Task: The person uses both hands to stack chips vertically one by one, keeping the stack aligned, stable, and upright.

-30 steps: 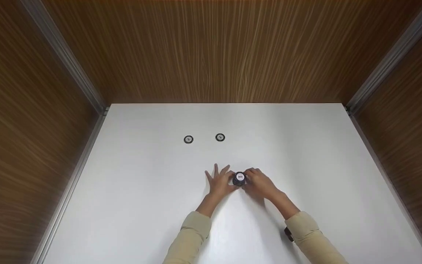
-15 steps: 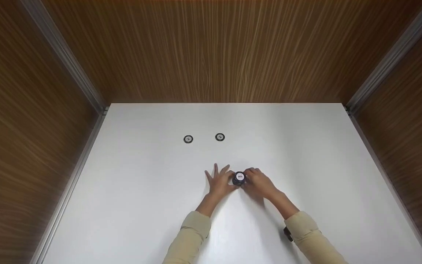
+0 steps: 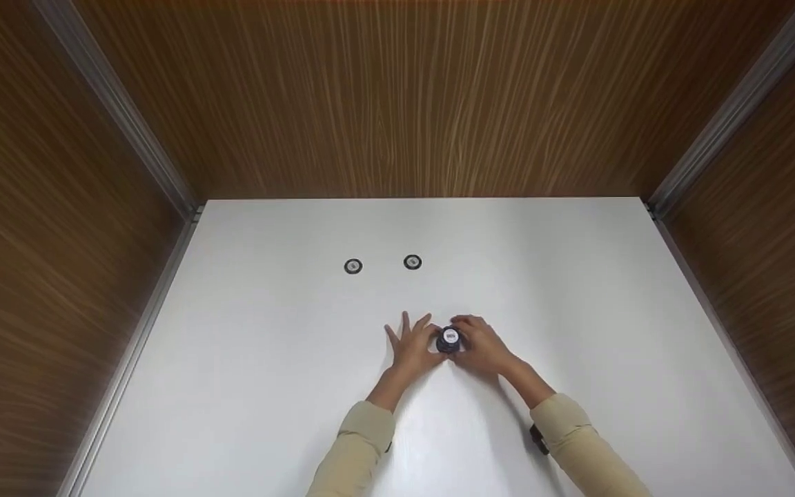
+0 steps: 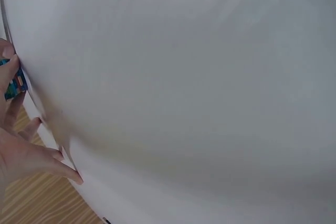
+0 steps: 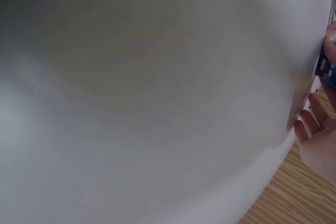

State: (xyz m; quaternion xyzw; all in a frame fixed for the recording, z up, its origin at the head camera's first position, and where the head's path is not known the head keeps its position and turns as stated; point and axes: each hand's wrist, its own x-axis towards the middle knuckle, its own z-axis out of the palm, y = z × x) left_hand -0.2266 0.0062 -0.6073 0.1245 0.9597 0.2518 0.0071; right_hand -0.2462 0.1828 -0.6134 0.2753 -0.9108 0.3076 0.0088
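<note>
A stack of what look like poker chips [image 3: 449, 339] stands on the white table, its top chip dark with a white centre. In the left wrist view, the side of the chip stack [image 4: 17, 83] shows blue, green and orange bands. My left hand [image 3: 411, 351] pinches it from the left between thumb and index finger, the other fingers spread on the tabletop. From the right, my right hand [image 3: 484, 347] holds the same stack, thumb at the near side and fingers at the far side. Only part of the right hand [image 5: 319, 142] shows in the right wrist view.
Two single dark-rimmed chips lie flat farther back, a left chip [image 3: 353, 266] and a right chip [image 3: 413, 262]. Brown wood-grain panels [image 3: 397, 96] enclose the white table [image 3: 266, 331] at the back and both sides.
My right hand's fingers have closed in farther around the back of the stack. The left hand keeps its hold. The head view has shifted slightly.
</note>
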